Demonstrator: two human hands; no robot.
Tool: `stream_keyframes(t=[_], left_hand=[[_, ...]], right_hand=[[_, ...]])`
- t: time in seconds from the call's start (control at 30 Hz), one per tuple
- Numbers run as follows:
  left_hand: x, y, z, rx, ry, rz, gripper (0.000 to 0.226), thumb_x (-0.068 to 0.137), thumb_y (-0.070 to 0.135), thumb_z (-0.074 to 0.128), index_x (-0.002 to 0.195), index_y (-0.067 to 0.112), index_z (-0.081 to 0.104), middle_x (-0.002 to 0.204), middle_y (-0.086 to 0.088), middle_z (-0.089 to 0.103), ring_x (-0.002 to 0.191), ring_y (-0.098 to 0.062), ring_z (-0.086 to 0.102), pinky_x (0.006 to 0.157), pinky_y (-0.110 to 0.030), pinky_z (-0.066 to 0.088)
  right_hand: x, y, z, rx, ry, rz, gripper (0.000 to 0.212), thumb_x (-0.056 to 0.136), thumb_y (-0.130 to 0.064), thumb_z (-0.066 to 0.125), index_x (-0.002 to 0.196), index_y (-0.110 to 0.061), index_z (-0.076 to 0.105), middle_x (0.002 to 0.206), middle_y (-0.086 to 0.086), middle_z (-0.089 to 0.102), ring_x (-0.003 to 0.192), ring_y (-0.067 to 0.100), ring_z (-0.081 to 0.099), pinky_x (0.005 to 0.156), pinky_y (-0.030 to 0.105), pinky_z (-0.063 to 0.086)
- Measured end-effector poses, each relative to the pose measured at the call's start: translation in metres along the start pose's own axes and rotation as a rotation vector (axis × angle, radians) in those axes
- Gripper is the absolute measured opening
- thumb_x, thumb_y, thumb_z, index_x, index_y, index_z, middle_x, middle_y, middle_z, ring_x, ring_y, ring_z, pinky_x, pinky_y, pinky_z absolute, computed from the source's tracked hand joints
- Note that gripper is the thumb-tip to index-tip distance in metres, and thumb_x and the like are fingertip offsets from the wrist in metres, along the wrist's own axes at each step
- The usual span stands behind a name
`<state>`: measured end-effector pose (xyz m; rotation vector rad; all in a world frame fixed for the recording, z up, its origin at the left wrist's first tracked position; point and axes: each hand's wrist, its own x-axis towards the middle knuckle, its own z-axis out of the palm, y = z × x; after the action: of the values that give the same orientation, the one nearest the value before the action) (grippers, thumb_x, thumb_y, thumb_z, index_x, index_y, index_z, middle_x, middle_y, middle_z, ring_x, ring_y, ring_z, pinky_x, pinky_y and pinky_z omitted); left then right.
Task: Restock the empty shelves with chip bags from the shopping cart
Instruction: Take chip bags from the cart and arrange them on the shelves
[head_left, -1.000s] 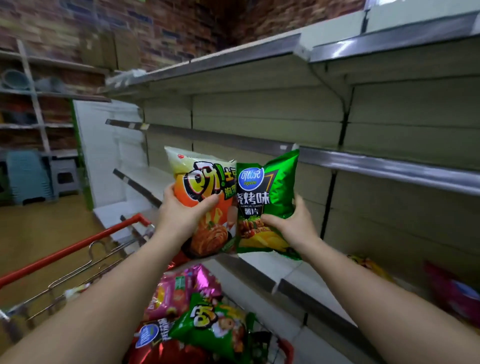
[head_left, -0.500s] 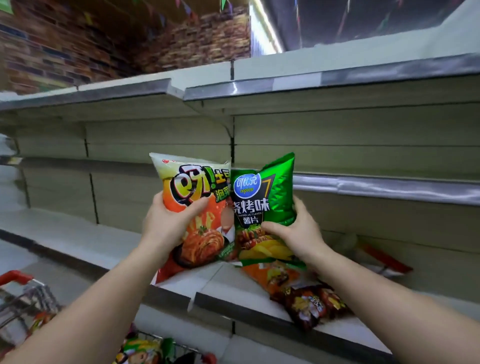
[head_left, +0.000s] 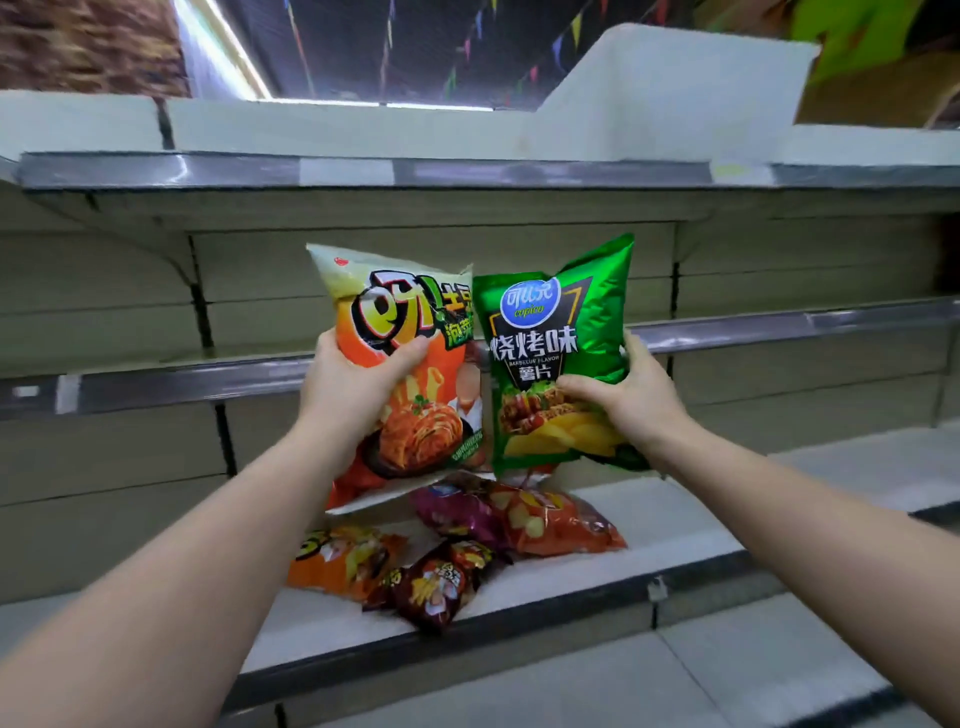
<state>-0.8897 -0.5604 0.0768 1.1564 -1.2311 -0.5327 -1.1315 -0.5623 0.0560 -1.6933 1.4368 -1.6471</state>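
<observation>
Left hand is clamped on the lower half of an orange chip bag, and right hand is clamped on the lower right side of a green chip bag; the 2 bags stand upright, edges touching, in front of the middle shelf and above the 3 or 4 bags lying flat on the shelf below it. Both bags appear light, air-filled and soft, with slick foil skins and brittle contents, so a gentle grip across the lower body or at a sealed edge, not a squeeze at the centre, seems best.
</observation>
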Motion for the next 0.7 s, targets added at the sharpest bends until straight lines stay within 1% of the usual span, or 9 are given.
stream_keyframes(t=[0.1, 0.17, 0.27, 0.37, 0.43, 0.5, 0.6, 0.63, 0.7], left_hand=[[0.001, 0.006, 0.032, -0.049, -0.112, 0.015, 0.081, 0.06, 0.052, 0.082, 0.126, 0.02, 0.046, 0.115, 0.003, 0.061, 0.108, -0.022, 0.059, 0.098, -0.047, 0.046], [-0.001, 0.011, 0.053, -0.078, -0.169, 0.025, 0.084, 0.06, 0.053, 0.082, 0.128, 0.02, 0.045, 0.117, 0.002, 0.061, 0.11, -0.023, 0.058, 0.098, -0.048, 0.046], [-0.009, 0.016, 0.084, -0.112, -0.273, 0.039, 0.094, 0.052, 0.06, 0.081, 0.129, 0.02, 0.044, 0.118, 0.001, 0.061, 0.109, -0.023, 0.059, 0.097, -0.049, 0.046], [-0.018, 0.022, 0.115, -0.144, -0.341, 0.037, 0.102, 0.042, 0.066, 0.078, 0.127, 0.021, 0.045, 0.117, 0.001, 0.062, 0.109, -0.023, 0.059, 0.097, -0.048, 0.047], [-0.026, 0.028, 0.137, -0.163, -0.378, 0.038, 0.094, 0.051, 0.06, 0.081, 0.128, 0.02, 0.043, 0.119, 0.0, 0.06, 0.111, -0.024, 0.058, 0.098, -0.049, 0.045], [-0.032, 0.033, 0.161, -0.179, -0.402, 0.039, 0.09, 0.058, 0.056, 0.081, 0.13, 0.019, 0.042, 0.12, 0.0, 0.059, 0.112, -0.025, 0.057, 0.099, -0.049, 0.045], [-0.042, 0.043, 0.2, -0.204, -0.447, 0.033, 0.084, 0.063, 0.051, 0.081, 0.13, 0.018, 0.041, 0.119, 0.0, 0.058, 0.113, -0.024, 0.056, 0.1, -0.049, 0.044], [-0.046, 0.046, 0.214, -0.211, -0.462, 0.035, 0.083, 0.063, 0.051, 0.08, 0.129, 0.018, 0.042, 0.12, -0.001, 0.059, 0.112, -0.024, 0.056, 0.1, -0.049, 0.045], [-0.054, 0.053, 0.243, -0.222, -0.487, 0.037, 0.081, 0.062, 0.052, 0.08, 0.126, 0.019, 0.044, 0.119, -0.001, 0.06, 0.111, -0.024, 0.058, 0.099, -0.049, 0.045]], right_hand=[[-0.008, 0.0, -0.031, -0.044, 0.097, 0.03, 0.068, 0.067, -0.025, 0.081, 0.128, -0.023, 0.049, 0.114, -0.003, 0.062, 0.109, 0.02, 0.058, 0.099, 0.042, 0.044], [-0.013, 0.001, -0.049, -0.069, 0.15, 0.049, 0.069, 0.067, -0.025, 0.081, 0.128, -0.021, 0.049, 0.117, -0.001, 0.062, 0.109, 0.02, 0.058, 0.099, 0.043, 0.044], [-0.022, 0.005, -0.078, -0.117, 0.223, 0.073, 0.067, 0.068, -0.026, 0.081, 0.127, -0.021, 0.049, 0.118, 0.0, 0.062, 0.11, 0.02, 0.058, 0.1, 0.042, 0.043], [-0.03, 0.01, -0.108, -0.154, 0.279, 0.088, 0.066, 0.07, -0.026, 0.08, 0.127, -0.021, 0.048, 0.112, -0.004, 0.059, 0.11, 0.019, 0.056, 0.1, 0.038, 0.042], [-0.032, 0.015, -0.129, -0.166, 0.32, 0.098, 0.068, 0.069, -0.025, 0.08, 0.129, -0.021, 0.047, 0.113, -0.003, 0.059, 0.111, 0.019, 0.055, 0.101, 0.038, 0.042], [-0.033, 0.022, -0.148, -0.172, 0.359, 0.113, 0.073, 0.067, -0.027, 0.082, 0.13, -0.022, 0.046, 0.119, -0.001, 0.061, 0.112, 0.021, 0.056, 0.101, 0.042, 0.042], [-0.032, 0.033, -0.181, -0.18, 0.399, 0.122, 0.089, 0.051, -0.044, 0.081, 0.13, -0.023, 0.047, 0.12, -0.002, 0.062, 0.111, 0.021, 0.058, 0.1, 0.045, 0.044], [-0.031, 0.037, -0.193, -0.187, 0.414, 0.124, 0.091, 0.049, -0.046, 0.08, 0.13, -0.023, 0.047, 0.119, -0.002, 0.062, 0.111, 0.021, 0.058, 0.099, 0.045, 0.044], [-0.027, 0.047, -0.22, -0.201, 0.436, 0.126, 0.081, 0.058, -0.037, 0.083, 0.13, -0.022, 0.047, 0.117, -0.003, 0.062, 0.11, 0.021, 0.058, 0.099, 0.045, 0.044]])
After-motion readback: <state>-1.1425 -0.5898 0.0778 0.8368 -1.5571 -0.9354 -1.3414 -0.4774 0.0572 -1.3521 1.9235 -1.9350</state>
